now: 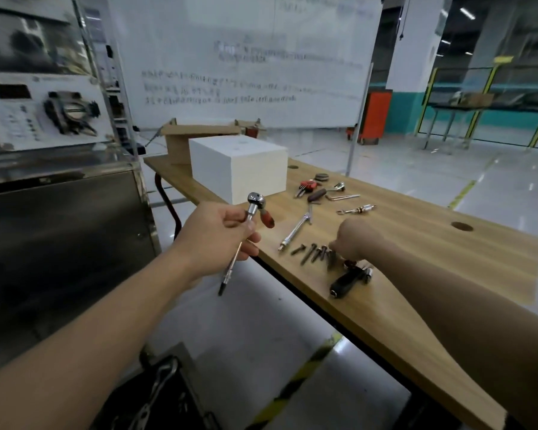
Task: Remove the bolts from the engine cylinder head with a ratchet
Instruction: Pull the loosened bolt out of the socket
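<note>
Lines of handwriting are running across the whiteboard (246, 57) and small labels are showing on the white instrument panel (16, 119) at the left, but all of it is blurring too much for any word or number to be coming through.

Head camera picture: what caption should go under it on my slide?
Left hand grips the ratchet while the right hand is at the row of bolts on the wooden table.
</note>
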A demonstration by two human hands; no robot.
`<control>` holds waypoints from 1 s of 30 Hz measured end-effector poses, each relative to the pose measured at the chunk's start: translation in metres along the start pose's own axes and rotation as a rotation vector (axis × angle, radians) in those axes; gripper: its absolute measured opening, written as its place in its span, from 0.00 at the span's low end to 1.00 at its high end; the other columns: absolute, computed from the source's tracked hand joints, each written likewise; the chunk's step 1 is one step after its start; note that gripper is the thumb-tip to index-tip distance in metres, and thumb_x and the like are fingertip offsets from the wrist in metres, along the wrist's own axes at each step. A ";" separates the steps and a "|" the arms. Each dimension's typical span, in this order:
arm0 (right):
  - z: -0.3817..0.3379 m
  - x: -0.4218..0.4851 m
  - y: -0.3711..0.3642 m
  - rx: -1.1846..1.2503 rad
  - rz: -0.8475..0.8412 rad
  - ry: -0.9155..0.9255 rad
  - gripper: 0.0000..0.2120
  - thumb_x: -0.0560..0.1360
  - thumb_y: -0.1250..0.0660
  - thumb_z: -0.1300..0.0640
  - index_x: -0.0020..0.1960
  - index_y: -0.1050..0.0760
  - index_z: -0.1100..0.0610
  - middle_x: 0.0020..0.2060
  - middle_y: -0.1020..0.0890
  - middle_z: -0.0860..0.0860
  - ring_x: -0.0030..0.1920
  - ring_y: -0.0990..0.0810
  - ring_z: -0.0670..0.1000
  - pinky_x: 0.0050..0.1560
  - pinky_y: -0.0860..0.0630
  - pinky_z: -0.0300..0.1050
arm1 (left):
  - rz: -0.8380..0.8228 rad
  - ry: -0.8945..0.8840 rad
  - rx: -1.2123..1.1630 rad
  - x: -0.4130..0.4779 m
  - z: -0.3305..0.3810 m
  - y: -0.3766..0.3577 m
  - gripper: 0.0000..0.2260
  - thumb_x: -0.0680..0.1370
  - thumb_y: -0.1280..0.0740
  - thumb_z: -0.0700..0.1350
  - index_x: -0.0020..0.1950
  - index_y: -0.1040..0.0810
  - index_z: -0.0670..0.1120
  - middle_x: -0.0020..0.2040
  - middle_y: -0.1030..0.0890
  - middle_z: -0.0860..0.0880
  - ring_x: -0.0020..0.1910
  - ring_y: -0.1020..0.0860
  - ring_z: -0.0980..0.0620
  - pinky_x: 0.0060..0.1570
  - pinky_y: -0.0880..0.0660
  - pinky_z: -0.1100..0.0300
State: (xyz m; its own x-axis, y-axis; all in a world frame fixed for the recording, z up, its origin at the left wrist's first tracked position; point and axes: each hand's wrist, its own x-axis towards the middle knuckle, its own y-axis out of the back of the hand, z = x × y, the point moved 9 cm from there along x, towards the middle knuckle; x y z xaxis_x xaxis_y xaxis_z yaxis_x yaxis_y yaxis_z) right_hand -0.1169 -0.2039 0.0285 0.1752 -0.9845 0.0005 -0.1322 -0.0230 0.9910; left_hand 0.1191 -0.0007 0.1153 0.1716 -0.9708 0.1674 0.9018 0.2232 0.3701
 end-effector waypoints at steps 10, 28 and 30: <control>-0.036 -0.037 0.043 -0.049 0.069 0.005 0.09 0.73 0.37 0.63 0.34 0.31 0.58 0.35 0.24 0.53 0.32 0.26 0.52 0.30 0.31 0.42 | -0.064 -0.068 0.073 -0.035 0.024 0.037 0.07 0.82 0.35 0.40 0.52 0.17 0.45 0.42 0.14 0.50 0.40 0.14 0.50 0.40 0.17 0.61; -0.489 -0.254 0.169 0.678 0.165 1.007 0.08 0.77 0.30 0.50 0.41 0.26 0.50 0.33 0.22 0.49 0.33 0.23 0.48 0.33 0.27 0.45 | 0.335 -0.152 0.118 -0.213 0.077 0.372 0.11 0.73 0.31 0.46 0.51 0.17 0.42 0.44 0.13 0.43 0.39 0.14 0.47 0.40 0.17 0.60; -0.522 -0.272 0.172 0.672 0.189 1.072 0.14 0.78 0.32 0.48 0.36 0.28 0.50 0.29 0.24 0.47 0.28 0.26 0.43 0.30 0.32 0.40 | 0.392 -0.155 0.133 -0.234 0.075 0.400 0.12 0.72 0.31 0.46 0.52 0.17 0.42 0.44 0.13 0.43 0.39 0.14 0.48 0.41 0.17 0.60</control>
State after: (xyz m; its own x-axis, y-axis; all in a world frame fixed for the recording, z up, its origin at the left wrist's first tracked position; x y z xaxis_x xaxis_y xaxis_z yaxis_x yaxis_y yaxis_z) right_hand 0.3219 0.1507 0.2685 0.7534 -0.3572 0.5520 -0.6513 -0.2902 0.7011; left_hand 0.4096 0.3226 0.2924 0.4199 -0.7885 0.4495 0.7198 0.5909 0.3642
